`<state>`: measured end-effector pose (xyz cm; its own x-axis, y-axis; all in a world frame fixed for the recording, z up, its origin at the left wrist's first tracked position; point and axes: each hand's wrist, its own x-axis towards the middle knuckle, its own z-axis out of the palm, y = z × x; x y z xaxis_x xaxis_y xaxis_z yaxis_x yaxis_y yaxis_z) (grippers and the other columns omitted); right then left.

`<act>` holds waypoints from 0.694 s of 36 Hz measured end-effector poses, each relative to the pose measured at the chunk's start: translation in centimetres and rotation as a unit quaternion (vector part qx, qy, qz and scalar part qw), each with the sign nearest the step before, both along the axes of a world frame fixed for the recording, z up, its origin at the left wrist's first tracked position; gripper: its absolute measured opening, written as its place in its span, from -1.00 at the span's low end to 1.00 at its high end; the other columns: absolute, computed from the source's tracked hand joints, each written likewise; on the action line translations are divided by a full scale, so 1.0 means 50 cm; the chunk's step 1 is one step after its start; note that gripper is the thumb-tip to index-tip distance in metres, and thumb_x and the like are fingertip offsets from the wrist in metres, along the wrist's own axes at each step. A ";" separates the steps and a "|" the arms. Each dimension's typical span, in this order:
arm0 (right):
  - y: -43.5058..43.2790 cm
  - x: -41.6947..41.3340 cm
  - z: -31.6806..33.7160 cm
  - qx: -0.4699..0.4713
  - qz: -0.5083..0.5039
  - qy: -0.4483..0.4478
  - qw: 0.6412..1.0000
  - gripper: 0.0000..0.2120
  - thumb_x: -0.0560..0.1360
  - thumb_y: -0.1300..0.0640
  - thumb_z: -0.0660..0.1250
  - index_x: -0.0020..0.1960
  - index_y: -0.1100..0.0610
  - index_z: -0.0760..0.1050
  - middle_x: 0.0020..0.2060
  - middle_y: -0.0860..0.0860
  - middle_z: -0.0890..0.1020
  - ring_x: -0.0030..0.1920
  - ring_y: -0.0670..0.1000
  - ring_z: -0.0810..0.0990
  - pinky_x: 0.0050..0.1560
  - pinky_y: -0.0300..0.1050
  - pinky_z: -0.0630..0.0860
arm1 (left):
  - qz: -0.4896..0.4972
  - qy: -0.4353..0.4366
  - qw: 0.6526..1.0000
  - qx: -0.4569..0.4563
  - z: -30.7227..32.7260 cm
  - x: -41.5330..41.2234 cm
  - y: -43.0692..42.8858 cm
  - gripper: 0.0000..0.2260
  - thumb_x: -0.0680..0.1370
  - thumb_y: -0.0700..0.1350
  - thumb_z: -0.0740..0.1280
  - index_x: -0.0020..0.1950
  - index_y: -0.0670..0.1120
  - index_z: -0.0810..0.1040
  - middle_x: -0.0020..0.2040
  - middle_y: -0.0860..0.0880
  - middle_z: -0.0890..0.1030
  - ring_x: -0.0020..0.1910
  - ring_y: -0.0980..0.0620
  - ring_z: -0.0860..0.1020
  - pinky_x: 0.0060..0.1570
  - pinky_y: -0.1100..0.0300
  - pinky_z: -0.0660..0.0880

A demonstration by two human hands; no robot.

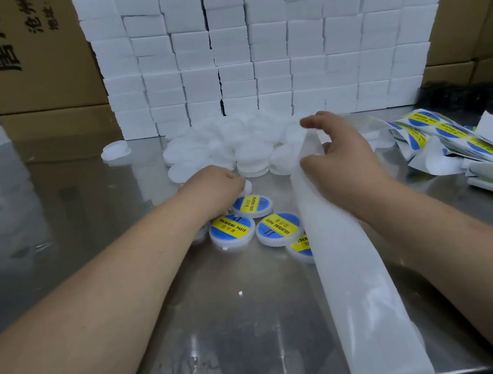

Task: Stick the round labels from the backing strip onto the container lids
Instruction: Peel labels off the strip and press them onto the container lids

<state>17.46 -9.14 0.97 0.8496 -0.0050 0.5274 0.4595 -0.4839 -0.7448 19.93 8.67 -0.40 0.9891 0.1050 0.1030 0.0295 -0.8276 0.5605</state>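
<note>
1. Your right hand (339, 161) grasps the white backing strip (354, 266), which trails toward you.
2. Your left hand (212, 191) curls over a white lid (248, 186); I cannot tell whether it grips.
3. Four labelled lids (232, 231) lie between your hands, with plain lids (233, 147) piled behind

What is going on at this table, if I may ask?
A person works at a metal table. The right hand grips the long white backing strip, which runs toward the camera. The left hand is curled down beside the labelled lids, four in view with blue-and-yellow labels; whether it holds one is hidden. A pile of plain lids waits behind, and more label strips lie to the right.
</note>
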 end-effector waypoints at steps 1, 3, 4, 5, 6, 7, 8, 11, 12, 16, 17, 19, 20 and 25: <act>0.000 0.001 0.000 0.007 -0.009 0.013 1.000 -0.49 0.41 0.32 0.21 0.32 0.00 0.35 0.33 -0.03 0.37 0.24 0.02 0.45 0.23 -0.10 0.40 | 0.002 -0.005 1.000 0.007 0.000 0.000 0.001 -0.77 0.54 -0.07 0.20 -0.08 -0.14 0.60 -0.34 -0.02 0.48 -0.37 0.02 0.41 -0.36 0.23 0.28; -0.002 0.003 0.003 0.030 -0.031 0.053 0.998 -0.45 0.43 0.26 0.26 0.38 0.00 0.28 0.29 -0.02 0.41 0.16 -0.01 0.47 0.09 -0.14 0.42 | 0.004 -0.010 0.999 0.030 -0.003 0.003 0.002 -0.77 0.53 -0.06 0.22 -0.27 -0.09 0.54 -0.38 -0.02 0.48 -0.37 0.00 0.42 -0.38 0.24 0.28; -0.005 0.006 0.003 0.044 -0.036 0.076 0.996 -0.44 0.44 0.24 0.29 0.41 0.02 0.25 0.27 -0.04 0.41 0.11 -0.05 0.45 -0.01 -0.19 0.41 | 0.005 -0.010 0.999 0.037 -0.005 0.004 0.002 -0.76 0.52 -0.05 0.24 -0.33 -0.06 0.48 -0.37 -0.03 0.49 -0.35 -0.01 0.44 -0.37 0.23 0.30; -0.007 0.009 0.003 0.062 -0.032 0.103 0.992 -0.41 0.45 0.22 0.32 0.43 0.05 0.23 0.24 -0.06 0.42 0.06 -0.07 0.44 -0.12 -0.23 0.39 | 0.007 -0.010 0.999 0.042 -0.006 0.005 0.002 -0.75 0.51 -0.05 0.26 -0.36 -0.05 0.44 -0.37 -0.04 0.50 -0.33 -0.02 0.44 -0.36 0.23 0.31; -0.010 0.010 0.005 0.085 -0.023 0.136 0.987 -0.39 0.45 0.22 0.34 0.44 0.07 0.22 0.19 -0.05 0.43 0.01 -0.06 0.45 -0.24 -0.25 0.37 | 0.010 -0.008 0.999 0.045 -0.008 0.006 0.003 -0.75 0.50 -0.05 0.28 -0.37 -0.04 0.42 -0.36 -0.04 0.50 -0.31 -0.03 0.45 -0.35 0.22 0.32; -0.012 0.012 0.006 0.106 -0.013 0.168 0.980 -0.38 0.44 0.23 0.35 0.44 0.10 0.22 0.14 -0.03 0.45 -0.02 -0.04 0.46 -0.30 -0.26 0.35 | 0.013 -0.007 0.999 0.047 -0.009 0.007 0.003 -0.76 0.50 -0.05 0.30 -0.37 -0.04 0.41 -0.36 -0.03 0.50 -0.29 -0.03 0.46 -0.33 0.21 0.34; -0.013 0.012 0.006 0.116 -0.001 0.196 0.974 -0.40 0.43 0.25 0.36 0.43 0.13 0.25 0.12 0.02 0.48 -0.05 0.01 0.49 -0.30 -0.25 0.37 | 0.017 -0.005 0.999 0.048 -0.011 0.008 0.004 -0.77 0.48 -0.05 0.31 -0.36 -0.04 0.42 -0.36 0.00 0.50 -0.27 -0.03 0.47 -0.30 0.20 0.36; -0.011 0.003 0.003 0.124 0.039 0.254 0.958 -0.52 0.37 0.35 0.31 0.26 0.42 0.32 -0.01 0.42 0.49 -0.22 0.15 0.35 -0.17 -0.10 0.31 | 0.025 -0.009 0.999 0.029 -0.013 0.010 0.006 -0.87 0.44 0.00 0.38 -0.19 0.00 0.46 -0.24 0.06 0.52 -0.20 0.02 0.49 -0.19 0.19 0.41; -0.010 0.001 0.006 0.137 0.042 0.264 0.954 -0.55 0.35 0.37 0.28 0.21 0.46 0.31 -0.11 0.43 0.48 -0.21 0.13 0.30 -0.14 -0.07 0.26 | 0.027 -0.011 0.999 0.018 -0.013 0.010 0.006 -0.82 0.43 0.02 0.40 -0.07 0.00 0.47 -0.15 0.06 0.51 -0.14 0.02 0.49 -0.13 0.19 0.42; -0.008 -0.006 0.022 0.159 0.037 0.284 0.945 -0.93 0.34 0.38 0.26 -0.26 0.25 0.43 -0.30 0.16 0.41 -0.29 0.09 0.38 -0.24 -0.09 0.35 | 0.035 -0.034 0.998 -0.026 -0.015 0.010 0.007 -0.51 0.39 -0.01 0.45 0.27 -0.02 0.39 0.17 0.00 0.49 0.02 0.00 0.46 -0.03 0.22 0.38; -0.011 -0.005 0.024 0.160 0.040 0.284 0.944 -0.85 0.34 0.38 0.26 -0.33 0.19 0.39 -0.36 0.14 0.41 -0.34 0.08 0.38 -0.29 -0.13 0.35 | 0.037 -0.043 0.998 -0.034 -0.014 0.009 0.007 -0.49 0.39 -0.02 0.46 0.29 -0.02 0.38 0.22 -0.02 0.47 0.03 0.00 0.46 -0.04 0.22 0.37; -0.012 -0.005 0.025 0.161 0.048 0.279 0.946 -0.77 0.34 0.39 0.25 -0.41 0.16 0.33 -0.44 0.11 0.38 -0.43 0.07 0.35 -0.36 -0.20 0.32 | 0.037 -0.061 0.997 -0.032 -0.013 0.008 0.004 -0.48 0.40 -0.05 0.44 0.31 -0.01 0.37 0.27 -0.04 0.43 0.09 -0.01 0.47 -0.04 0.22 0.34; -0.012 -0.006 0.024 0.159 0.053 0.277 0.946 -0.76 0.34 0.39 0.24 -0.43 0.16 0.33 -0.46 0.10 0.38 -0.45 0.07 0.34 -0.38 -0.22 0.31 | 0.036 -0.072 0.996 -0.032 -0.012 0.008 0.004 -0.50 0.41 -0.08 0.42 0.32 0.00 0.37 0.28 -0.06 0.42 0.13 -0.03 0.46 -0.03 0.23 0.33; -0.011 -0.004 0.021 0.169 0.068 0.269 0.946 -0.77 0.33 0.40 0.22 -0.43 0.17 0.34 -0.45 0.11 0.37 -0.44 0.07 0.33 -0.38 -0.20 0.29 | 0.030 -0.138 0.986 -0.089 -0.003 0.004 -0.007 -0.52 0.48 -0.19 0.34 0.39 -0.03 0.35 0.32 -0.06 0.43 0.24 -0.01 0.42 0.04 0.32 0.28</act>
